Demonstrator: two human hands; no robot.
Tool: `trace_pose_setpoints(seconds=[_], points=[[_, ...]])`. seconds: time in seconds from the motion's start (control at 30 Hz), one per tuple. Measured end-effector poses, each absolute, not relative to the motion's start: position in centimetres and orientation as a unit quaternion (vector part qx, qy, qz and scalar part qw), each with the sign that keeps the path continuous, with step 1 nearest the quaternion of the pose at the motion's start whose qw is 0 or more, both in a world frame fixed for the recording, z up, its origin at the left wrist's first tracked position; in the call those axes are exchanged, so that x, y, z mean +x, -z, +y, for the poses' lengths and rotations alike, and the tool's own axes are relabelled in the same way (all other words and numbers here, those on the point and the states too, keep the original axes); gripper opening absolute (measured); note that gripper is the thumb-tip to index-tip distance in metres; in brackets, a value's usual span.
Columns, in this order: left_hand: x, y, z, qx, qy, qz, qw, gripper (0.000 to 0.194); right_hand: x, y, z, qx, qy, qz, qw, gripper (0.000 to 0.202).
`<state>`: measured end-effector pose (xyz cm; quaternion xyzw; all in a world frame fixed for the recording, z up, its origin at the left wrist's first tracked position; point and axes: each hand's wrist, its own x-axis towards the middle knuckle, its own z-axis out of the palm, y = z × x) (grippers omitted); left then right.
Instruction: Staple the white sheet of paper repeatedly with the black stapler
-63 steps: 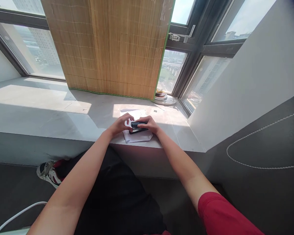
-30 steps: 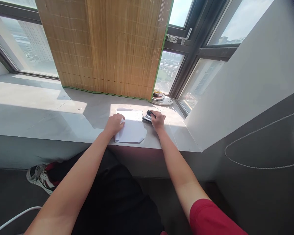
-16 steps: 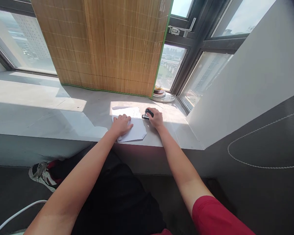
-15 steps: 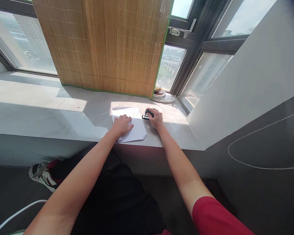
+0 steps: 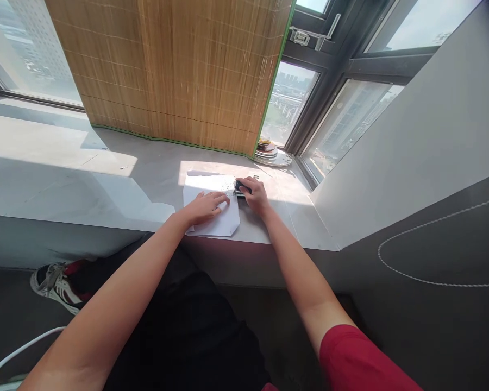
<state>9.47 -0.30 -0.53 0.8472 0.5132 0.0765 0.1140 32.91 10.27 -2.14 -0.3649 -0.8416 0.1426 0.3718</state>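
Observation:
White paper sheets (image 5: 220,222) lie on the window sill near its front edge, partly in a patch of sunlight. Small dark marks show on the paper's upper right part. My left hand (image 5: 207,207) rests flat on the sheets with its fingers stretched out to the right. At the paper's right edge is a small black stapler (image 5: 240,188), with my right hand (image 5: 253,194) wrapped round it. The stapler's front end meets the paper's edge; whether the sheets sit inside its jaw I cannot tell. My fingers hide part of the stapler.
A bamboo blind (image 5: 167,70) hangs just behind the paper. Stacked plates (image 5: 271,155) stand in the window corner, and a tiny object (image 5: 256,176) lies beyond my right hand. The sill (image 5: 65,190) runs left. A beaded cord (image 5: 407,277) hangs at right.
The stapler in my right hand has come left against the paper's edge. The paper has turned slightly straighter, my left hand still on it. The camera view has shifted a little.

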Motion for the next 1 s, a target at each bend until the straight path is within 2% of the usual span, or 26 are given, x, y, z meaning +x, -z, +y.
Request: trace_pose_setpoints(seconds=[0.17, 0.33, 0.57, 1.0], points=[[10.2, 1.0, -0.3, 0.827, -0.065, 0.545, 0.118, 0.066, 32.4, 1.6, 9.6, -0.367, -0.118, -0.861, 0.332, 0.039], [11.5, 0.7, -1.0, 0.825, -0.056, 0.552, 0.111, 0.060, 31.7, 1.5, 9.1, -0.371, -0.120, -0.862, 0.322, 0.041], [12.3, 0.7, -1.1, 0.817, -0.050, 0.556, 0.143, 0.061, 31.2, 2.0, 8.6, -0.372, -0.099, -0.859, 0.338, 0.043], [11.6, 1.1, -1.1, 0.809, -0.074, 0.562, 0.156, 0.061, 31.1, 2.2, 8.0, -0.401, -0.057, -0.863, 0.303, 0.045]])
